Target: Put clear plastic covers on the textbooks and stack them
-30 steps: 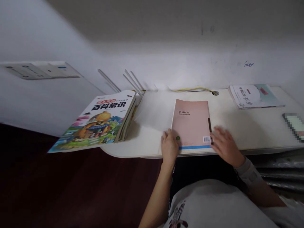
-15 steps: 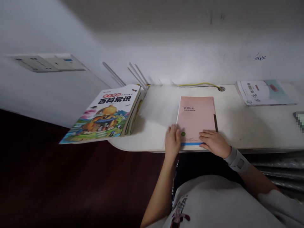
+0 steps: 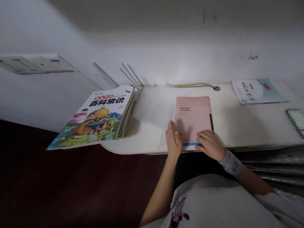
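Pink, blue-banded paperback book (image 3: 191, 118) is laid flat right of frame centre, its lower-right corner newly covered by the right hand (image 3: 210, 145), fingers curved, grip unclear; the left hand (image 3: 174, 142) is placed, fingers straightened, at the book's left edge. Two-sided steadying is suggested.

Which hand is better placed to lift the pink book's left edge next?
Probably your left hand: it is at the left edge of the pink book, while your right hand lies over the lower right corner, farther from that edge.
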`<action>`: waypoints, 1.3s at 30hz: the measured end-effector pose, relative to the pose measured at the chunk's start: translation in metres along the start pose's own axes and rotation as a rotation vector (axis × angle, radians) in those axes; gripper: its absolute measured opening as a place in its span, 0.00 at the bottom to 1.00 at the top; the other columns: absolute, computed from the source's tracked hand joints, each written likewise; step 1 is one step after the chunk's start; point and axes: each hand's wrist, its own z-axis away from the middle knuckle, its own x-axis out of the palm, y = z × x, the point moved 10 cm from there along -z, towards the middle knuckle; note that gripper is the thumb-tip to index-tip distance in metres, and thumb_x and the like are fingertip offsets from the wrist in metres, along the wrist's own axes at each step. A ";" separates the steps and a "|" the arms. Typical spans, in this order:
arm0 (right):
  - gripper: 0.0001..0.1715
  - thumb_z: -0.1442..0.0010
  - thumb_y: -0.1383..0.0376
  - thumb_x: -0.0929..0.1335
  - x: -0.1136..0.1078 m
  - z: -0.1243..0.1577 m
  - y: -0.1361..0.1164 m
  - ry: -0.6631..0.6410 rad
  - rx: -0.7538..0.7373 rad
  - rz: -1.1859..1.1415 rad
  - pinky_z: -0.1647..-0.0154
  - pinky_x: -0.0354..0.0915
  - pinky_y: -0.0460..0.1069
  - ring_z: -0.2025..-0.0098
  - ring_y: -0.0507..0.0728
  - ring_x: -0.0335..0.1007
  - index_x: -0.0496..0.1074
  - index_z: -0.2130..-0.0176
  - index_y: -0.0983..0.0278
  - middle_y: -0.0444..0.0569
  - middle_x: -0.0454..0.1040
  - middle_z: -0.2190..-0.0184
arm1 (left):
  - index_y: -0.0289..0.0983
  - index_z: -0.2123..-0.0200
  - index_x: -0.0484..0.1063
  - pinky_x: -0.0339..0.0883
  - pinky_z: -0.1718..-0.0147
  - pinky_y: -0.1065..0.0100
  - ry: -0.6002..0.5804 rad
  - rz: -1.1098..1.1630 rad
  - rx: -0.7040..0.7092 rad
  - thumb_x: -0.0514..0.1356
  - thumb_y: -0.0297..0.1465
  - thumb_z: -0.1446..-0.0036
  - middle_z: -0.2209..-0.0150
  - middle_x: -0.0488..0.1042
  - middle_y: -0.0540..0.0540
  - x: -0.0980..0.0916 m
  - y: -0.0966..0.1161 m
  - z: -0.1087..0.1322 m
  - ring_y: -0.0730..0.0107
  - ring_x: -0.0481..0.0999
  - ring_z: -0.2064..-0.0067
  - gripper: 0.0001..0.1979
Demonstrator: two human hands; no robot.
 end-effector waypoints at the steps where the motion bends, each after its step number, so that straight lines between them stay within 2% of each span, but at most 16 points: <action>1: 0.08 0.42 0.61 0.69 0.002 -0.002 0.000 -0.024 -0.003 0.013 0.51 0.63 0.57 0.52 0.62 0.66 0.71 0.64 0.63 0.53 0.73 0.55 | 0.36 0.35 0.51 0.41 0.36 0.51 0.014 -0.032 -0.002 0.38 0.50 0.37 0.35 0.55 0.36 -0.003 0.000 -0.001 0.58 0.51 0.33 0.34; 5: 0.07 0.41 0.61 0.69 0.003 -0.007 0.007 -0.054 0.019 -0.039 0.52 0.62 0.56 0.53 0.60 0.67 0.71 0.65 0.63 0.51 0.74 0.56 | 0.38 0.36 0.53 0.45 0.36 0.54 0.062 -0.040 -0.002 0.39 0.47 0.35 0.36 0.58 0.38 -0.019 0.002 0.001 0.61 0.53 0.34 0.31; 7: 0.06 0.38 0.64 0.66 0.001 -0.007 0.010 -0.032 0.033 -0.086 0.52 0.62 0.55 0.55 0.58 0.68 0.72 0.66 0.63 0.50 0.75 0.59 | 0.38 0.36 0.53 0.47 0.36 0.57 0.127 0.009 0.022 0.39 0.45 0.34 0.35 0.56 0.39 -0.028 0.006 0.009 0.62 0.53 0.34 0.29; 9: 0.09 0.37 0.68 0.63 -0.003 -0.006 0.012 0.035 0.053 -0.143 0.52 0.63 0.53 0.57 0.56 0.69 0.71 0.67 0.64 0.50 0.75 0.62 | 0.39 0.34 0.49 0.45 0.36 0.57 0.228 0.075 0.057 0.41 0.44 0.34 0.33 0.50 0.40 -0.035 0.012 0.020 0.62 0.49 0.33 0.29; 11: 0.10 0.37 0.70 0.61 -0.012 -0.001 0.016 0.158 0.103 -0.208 0.54 0.65 0.52 0.58 0.56 0.69 0.70 0.67 0.64 0.51 0.75 0.64 | 0.41 0.33 0.41 0.41 0.35 0.56 0.261 0.146 0.076 0.43 0.44 0.35 0.31 0.40 0.43 -0.030 0.018 0.029 0.61 0.41 0.31 0.31; 14: 0.08 0.38 0.71 0.61 -0.024 0.011 0.021 0.322 0.176 -0.287 0.56 0.67 0.51 0.59 0.56 0.70 0.68 0.66 0.63 0.52 0.74 0.63 | 0.43 0.32 0.31 0.39 0.35 0.54 0.089 0.217 0.063 0.51 0.45 0.39 0.30 0.30 0.44 0.005 0.029 0.024 0.59 0.34 0.31 0.40; 16: 0.08 0.38 0.70 0.61 -0.029 0.016 0.020 0.347 0.150 -0.298 0.56 0.68 0.52 0.59 0.56 0.70 0.68 0.66 0.62 0.51 0.74 0.63 | 0.42 0.33 0.26 0.38 0.35 0.53 -0.031 0.199 0.070 0.56 0.45 0.42 0.30 0.27 0.42 0.032 0.043 0.012 0.58 0.33 0.31 0.47; 18: 0.08 0.37 0.68 0.61 -0.039 0.025 0.028 0.359 0.143 -0.260 0.54 0.68 0.52 0.57 0.56 0.71 0.69 0.65 0.62 0.51 0.75 0.63 | 0.40 0.33 0.25 0.37 0.35 0.52 -0.104 0.115 0.135 0.58 0.42 0.43 0.30 0.29 0.41 0.055 0.063 -0.003 0.56 0.33 0.31 0.48; 20: 0.10 0.36 0.65 0.61 -0.052 0.039 0.054 0.391 0.234 -0.143 0.51 0.66 0.54 0.54 0.57 0.70 0.70 0.62 0.63 0.54 0.75 0.58 | 0.39 0.32 0.30 0.38 0.35 0.50 -0.216 -0.017 0.235 0.54 0.36 0.41 0.30 0.36 0.40 0.080 0.086 -0.013 0.56 0.36 0.31 0.42; 22: 0.15 0.36 0.61 0.61 -0.063 0.060 0.088 0.398 0.385 0.046 0.45 0.62 0.59 0.47 0.62 0.66 0.70 0.55 0.66 0.60 0.73 0.51 | 0.39 0.32 0.40 0.40 0.36 0.46 -0.376 -0.184 0.347 0.48 0.30 0.39 0.32 0.47 0.41 0.110 0.106 -0.012 0.55 0.41 0.31 0.33; 25: 0.28 0.37 0.56 0.62 -0.064 0.088 0.129 0.286 0.535 0.265 0.41 0.57 0.63 0.40 0.68 0.59 0.66 0.47 0.76 0.70 0.66 0.44 | 0.39 0.36 0.54 0.40 0.38 0.39 -0.577 -0.454 0.549 0.47 0.27 0.39 0.35 0.56 0.42 0.149 0.131 0.007 0.51 0.47 0.33 0.27; 27: 0.32 0.36 0.54 0.61 -0.057 0.098 0.142 0.198 0.560 0.310 0.41 0.56 0.63 0.39 0.69 0.58 0.64 0.45 0.77 0.71 0.64 0.43 | 0.36 0.38 0.59 0.41 0.39 0.37 -0.665 -0.585 0.680 0.46 0.28 0.37 0.36 0.58 0.40 0.168 0.141 0.022 0.49 0.51 0.34 0.24; 31: 0.29 0.35 0.56 0.58 -0.052 0.101 0.144 0.152 0.572 0.311 0.41 0.57 0.61 0.38 0.66 0.58 0.64 0.44 0.74 0.67 0.64 0.42 | 0.35 0.40 0.62 0.43 0.39 0.40 -0.756 -0.675 0.818 0.44 0.34 0.34 0.38 0.62 0.39 0.188 0.140 0.038 0.51 0.56 0.35 0.22; 34: 0.27 0.35 0.58 0.58 -0.054 0.098 0.142 0.161 0.579 0.303 0.41 0.57 0.60 0.39 0.66 0.59 0.66 0.45 0.74 0.66 0.65 0.42 | 0.34 0.39 0.61 0.45 0.39 0.42 -0.787 -0.685 0.836 0.42 0.44 0.34 0.37 0.60 0.38 0.191 0.131 0.040 0.51 0.57 0.36 0.28; 39: 0.23 0.35 0.63 0.58 -0.058 0.098 0.144 0.184 0.576 0.254 0.41 0.58 0.60 0.39 0.64 0.59 0.68 0.47 0.73 0.63 0.67 0.43 | 0.34 0.36 0.55 0.46 0.39 0.43 -0.854 -0.723 0.838 0.39 0.49 0.36 0.35 0.55 0.38 0.195 0.123 0.043 0.52 0.54 0.34 0.33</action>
